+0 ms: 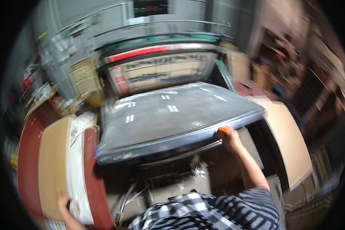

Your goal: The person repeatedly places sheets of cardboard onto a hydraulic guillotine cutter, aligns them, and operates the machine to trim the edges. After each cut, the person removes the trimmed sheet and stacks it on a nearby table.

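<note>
A big press stands in front of me with a dark grey flat bed (pixel 172 115) carrying a few small white marks. Behind the bed, a tilted frame (pixel 161 69) with red and cream panels is raised. My right hand (pixel 229 138) reaches out to the bed's front right edge and grips something small and orange there. My left hand (pixel 63 201) rests on the near end of a stack of brown cardboard sheets (pixel 53 165) at my left. The picture is motion-blurred.
A white-edged pile (pixel 77 172) lies beside the brown stack on a red side table (pixel 28 161). Another brown board (pixel 289 142) sits to the right of the press. Cluttered shelves (pixel 295 61) fill the right background, and boxes (pixel 82 74) stand at the back left.
</note>
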Tool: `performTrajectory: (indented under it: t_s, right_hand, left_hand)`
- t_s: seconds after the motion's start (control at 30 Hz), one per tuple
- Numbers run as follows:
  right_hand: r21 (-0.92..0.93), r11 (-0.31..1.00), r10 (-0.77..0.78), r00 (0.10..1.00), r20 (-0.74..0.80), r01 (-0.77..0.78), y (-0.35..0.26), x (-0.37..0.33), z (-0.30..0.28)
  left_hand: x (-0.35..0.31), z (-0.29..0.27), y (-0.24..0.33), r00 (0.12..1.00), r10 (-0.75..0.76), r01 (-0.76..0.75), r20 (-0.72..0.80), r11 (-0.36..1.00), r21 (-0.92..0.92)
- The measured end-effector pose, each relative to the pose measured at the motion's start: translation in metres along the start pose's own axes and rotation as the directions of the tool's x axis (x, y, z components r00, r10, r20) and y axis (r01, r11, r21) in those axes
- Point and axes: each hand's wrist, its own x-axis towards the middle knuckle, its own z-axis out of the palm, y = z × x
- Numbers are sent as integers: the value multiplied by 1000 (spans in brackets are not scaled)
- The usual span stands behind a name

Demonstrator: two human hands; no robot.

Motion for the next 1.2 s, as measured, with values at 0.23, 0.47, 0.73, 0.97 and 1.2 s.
performTrajectory:
  t_s: [0.23,0.47,0.73,0.97,1.2]
  right_hand:
    - [-359,188,707,379,-597,-914,266,-136,-161]
    - [-411,-10,782,249,-571,-911,344,-244,-163]
    - [-669,368,342,763,-548,-646,323,-214,-248]
    - [-875,384,-193,901,-387,-294,183,-84,-329]
    - [-824,560,-278,956,-90,85,140,3,-189]
  left_hand:
    - [45,150,192,746,641,-577,-181,757,307]
    - [-108,261,450,492,870,-867,38,493,-74]
    - [-191,315,535,338,930,-918,144,360,-165]
    - [-249,301,561,167,984,-968,-58,153,-198]
    - [-272,279,586,-232,803,-972,-548,-208,105]
